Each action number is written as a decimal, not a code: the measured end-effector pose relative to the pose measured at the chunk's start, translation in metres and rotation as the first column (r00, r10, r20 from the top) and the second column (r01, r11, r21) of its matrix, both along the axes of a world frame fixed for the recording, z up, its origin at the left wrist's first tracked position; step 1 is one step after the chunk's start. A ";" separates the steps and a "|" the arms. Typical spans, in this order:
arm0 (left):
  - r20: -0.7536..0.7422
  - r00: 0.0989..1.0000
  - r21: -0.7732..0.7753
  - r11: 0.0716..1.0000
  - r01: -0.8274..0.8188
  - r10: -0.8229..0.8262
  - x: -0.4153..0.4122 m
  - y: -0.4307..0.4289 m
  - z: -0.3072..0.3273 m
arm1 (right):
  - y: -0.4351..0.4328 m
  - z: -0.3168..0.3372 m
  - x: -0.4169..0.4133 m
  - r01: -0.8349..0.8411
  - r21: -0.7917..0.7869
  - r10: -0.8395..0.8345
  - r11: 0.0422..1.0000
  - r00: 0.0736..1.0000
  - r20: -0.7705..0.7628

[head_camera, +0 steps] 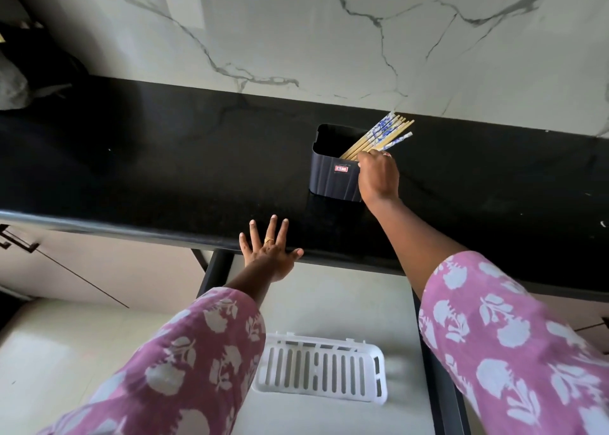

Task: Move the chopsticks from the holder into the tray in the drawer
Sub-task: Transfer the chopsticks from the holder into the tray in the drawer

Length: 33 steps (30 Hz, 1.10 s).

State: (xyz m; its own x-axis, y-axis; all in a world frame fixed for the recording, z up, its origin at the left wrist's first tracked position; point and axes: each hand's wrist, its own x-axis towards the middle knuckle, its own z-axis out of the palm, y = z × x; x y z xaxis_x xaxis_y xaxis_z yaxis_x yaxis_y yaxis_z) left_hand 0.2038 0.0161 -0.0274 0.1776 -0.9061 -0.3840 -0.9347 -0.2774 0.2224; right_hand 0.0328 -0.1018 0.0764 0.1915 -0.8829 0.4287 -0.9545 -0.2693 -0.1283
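Bamboo chopsticks with blue-patterned tops (382, 136) lean right in the dark ribbed holder (333, 179), your right hand (378, 179) pinching their shafts; yank sideways and it topples before reaching the near white slotted tray (321, 368), while your left hand (268, 253) rests splayed.

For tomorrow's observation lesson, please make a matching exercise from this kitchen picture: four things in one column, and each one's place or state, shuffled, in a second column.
Things:
1. chopsticks
2. holder
3. tray
4. left hand

Places or states:
A. lies empty in the open drawer
B. spread flat on the counter edge
C. stands on the black counter
D. lean out of the holder, right hand at them

Pairs: 1-D, 2-C, 3-A, 4-B
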 end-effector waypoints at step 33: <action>0.017 0.981 0.332 0.926 0.178 -0.195 0.008 -0.026 0.037 | -0.037 0.041 -0.109 0.454 0.412 -0.604 0.790 0.466 0.647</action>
State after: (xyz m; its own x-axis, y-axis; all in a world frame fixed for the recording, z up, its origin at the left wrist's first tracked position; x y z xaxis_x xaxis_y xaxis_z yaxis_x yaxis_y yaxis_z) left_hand 0.2121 -0.0099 0.0098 0.0436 -0.7497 -0.6603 -0.9839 -0.1468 0.1017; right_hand -0.0765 -0.1385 0.1177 -0.6372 -0.7699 0.0358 -0.4694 0.3508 -0.8103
